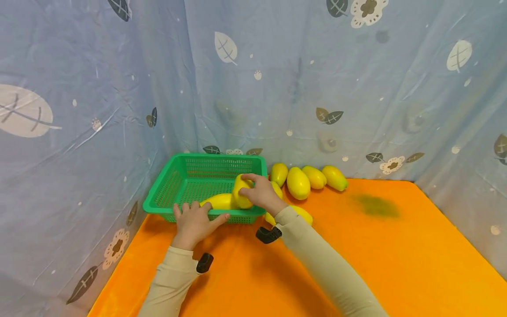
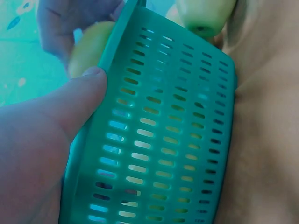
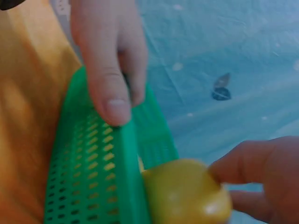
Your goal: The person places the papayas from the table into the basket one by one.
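A green slotted plastic basket (image 1: pixel 206 157) stands at the left rear of the orange table. My left hand (image 1: pixel 193 225) grips its near rim, the thumb (image 2: pixel 88 88) on the outer side and the fingers reaching over the edge. At the basket's right end, my right hand (image 1: pixel 262 193) holds a yellow, oblong, mango-like fruit (image 1: pixel 240 196) upright between thumb and fingers; in the right wrist view the fruit (image 3: pixel 187 193) is just inside the rim. Another yellow fruit (image 1: pixel 219 201) lies in the basket along the near wall, partly hidden by the rim.
Several yellow fruits (image 1: pixel 299 183) lie right of the basket, one with a greenish tip (image 1: pixel 335 178). Another yellow fruit (image 1: pixel 302 214) sits partly behind the right wrist. A patterned blue-grey curtain (image 1: pixel 285 88) rises behind and beside the orange table (image 1: pixel 356 251), which has a dark stain.
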Available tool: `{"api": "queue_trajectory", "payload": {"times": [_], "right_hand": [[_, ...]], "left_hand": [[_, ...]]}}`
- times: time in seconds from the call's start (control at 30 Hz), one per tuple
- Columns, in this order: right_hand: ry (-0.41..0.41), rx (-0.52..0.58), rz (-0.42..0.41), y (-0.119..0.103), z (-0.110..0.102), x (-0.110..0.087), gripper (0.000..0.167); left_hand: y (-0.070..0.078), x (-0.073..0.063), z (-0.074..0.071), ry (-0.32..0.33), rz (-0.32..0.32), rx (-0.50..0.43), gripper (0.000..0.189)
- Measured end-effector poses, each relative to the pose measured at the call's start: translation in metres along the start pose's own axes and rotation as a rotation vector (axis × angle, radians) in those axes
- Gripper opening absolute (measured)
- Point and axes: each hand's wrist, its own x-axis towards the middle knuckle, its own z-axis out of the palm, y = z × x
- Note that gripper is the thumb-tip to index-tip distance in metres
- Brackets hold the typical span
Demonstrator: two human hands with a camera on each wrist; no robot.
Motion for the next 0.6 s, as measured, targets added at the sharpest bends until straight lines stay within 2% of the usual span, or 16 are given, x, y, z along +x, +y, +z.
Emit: {"api": "queue_trajectory", "payload": {"times": [0.23, 0.6], "right_hand": [[-0.020, -0.149, -0.003, 0.003, 0.022, 0.004, 0.049], [-0.029, -0.107, 0.003, 0.005, 0.025, 0.006, 0.052]], "left_hand": [[0.000, 0.000, 0.002, 0.002, -0.003, -0.001, 0.075], [-0.001, 0.002, 0.002, 0.014, -0.001, -0.012, 0.076]]}}
